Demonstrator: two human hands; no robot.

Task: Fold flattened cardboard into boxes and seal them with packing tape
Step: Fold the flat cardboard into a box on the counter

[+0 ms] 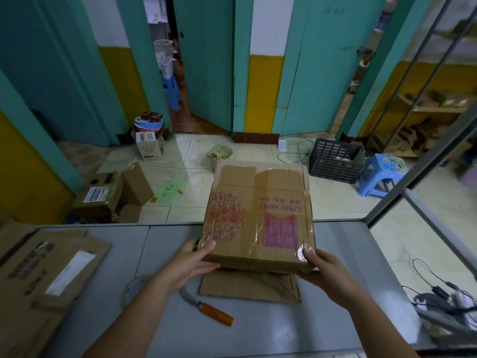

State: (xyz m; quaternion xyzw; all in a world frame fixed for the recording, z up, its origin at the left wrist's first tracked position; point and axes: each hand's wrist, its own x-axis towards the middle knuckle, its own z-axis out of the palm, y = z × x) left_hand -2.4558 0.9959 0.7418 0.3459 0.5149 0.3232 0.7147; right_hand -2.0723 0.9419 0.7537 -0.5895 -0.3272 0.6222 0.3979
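A brown cardboard box (258,218) with pink print and shiny tape on its face is held up above the grey table (167,246), tilted away from me. My left hand (191,264) grips its near left corner, thumb on top. Its near right corner is held by my right hand (322,267), thumb on the taped edge. A flat piece of cardboard (250,286) lies on the table under the box. A roll of clear packing tape (134,286) lies on the table, partly hidden by my left forearm.
A curved knife with an orange handle (206,310) lies near my left wrist. Flattened cardboard (44,275) is stacked at the table's left. Cables (444,295) lie at the right edge. Beyond the table, boxes (108,195), a black crate (335,161) and a blue stool (382,174) stand on the floor.
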